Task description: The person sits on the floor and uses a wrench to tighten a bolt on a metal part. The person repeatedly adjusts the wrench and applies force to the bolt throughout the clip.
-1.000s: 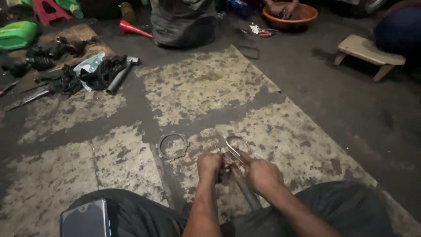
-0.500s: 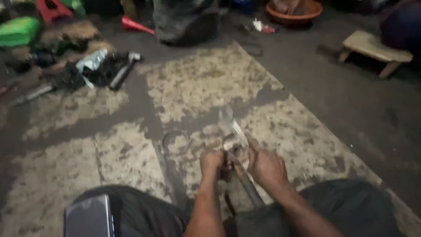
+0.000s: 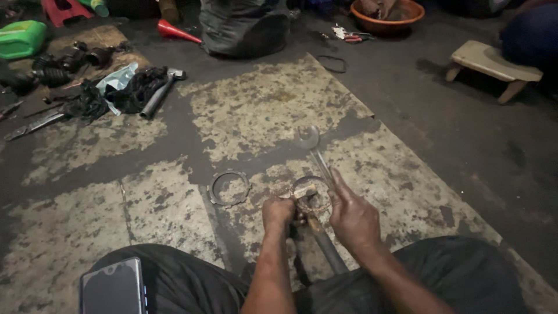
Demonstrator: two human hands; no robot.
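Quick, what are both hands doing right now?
Left hand: closed in a fist around the rusty round part.
Right hand: fingers open, resting against that part and the wrench.

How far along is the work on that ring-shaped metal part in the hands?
Done: one toothed ring lies off on the floor. In hand: left hand grips the rusty round part on its shaft; right hand steadies it by a wrench. Left: part remains on the shaft.

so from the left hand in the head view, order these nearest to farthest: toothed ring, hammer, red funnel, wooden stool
1. Toothed ring, just up-left of the left hand.
2. Hammer, farther up-left by the rags.
3. Red funnel and wooden stool, far top-left and top-right: too close to call.
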